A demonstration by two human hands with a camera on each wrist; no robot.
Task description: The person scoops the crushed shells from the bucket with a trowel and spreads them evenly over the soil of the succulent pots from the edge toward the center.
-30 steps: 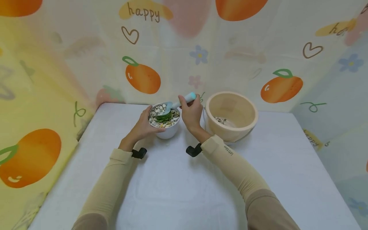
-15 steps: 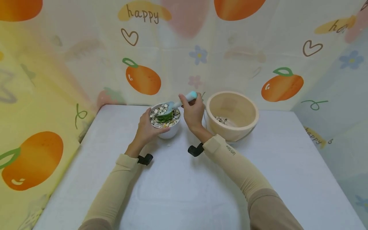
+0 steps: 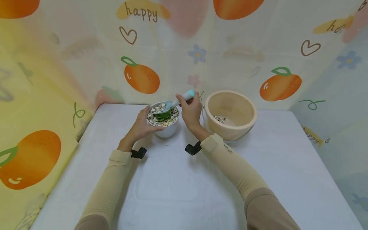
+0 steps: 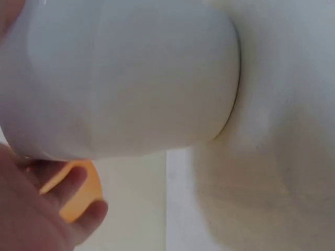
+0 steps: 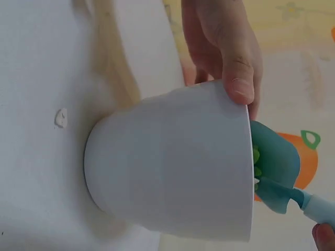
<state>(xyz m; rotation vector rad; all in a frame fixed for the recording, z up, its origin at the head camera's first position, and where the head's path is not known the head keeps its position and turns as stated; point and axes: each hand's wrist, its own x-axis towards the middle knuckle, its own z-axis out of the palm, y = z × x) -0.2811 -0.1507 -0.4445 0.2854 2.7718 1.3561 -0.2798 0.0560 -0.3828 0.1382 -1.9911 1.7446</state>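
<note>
A white flowerpot (image 3: 166,131) stands on the table, filled with pale gravel around a small green plant (image 3: 163,116). My left hand (image 3: 141,125) holds the pot by its left side, thumb near the rim in the right wrist view. Pinched by its handle in my right hand (image 3: 191,111) is a light-blue hand trowel (image 5: 277,164). Its blade lies tilted over the plant and gravel, just above the pot's rim. Some stones show at the blade in the head view, but whether they rest on it I cannot tell.
To the right of my right hand stands a larger cream pot (image 3: 230,133) with a little gravel inside. A loose white stone (image 5: 61,118) lies on the white-covered table (image 3: 172,191). Behind the table hangs a fruit-patterned cloth (image 3: 172,48).
My left wrist shifted slightly right, then back left, with the hand staying on the flowerpot. The trowel remains over the plant, with only slight movement of its blade.
</note>
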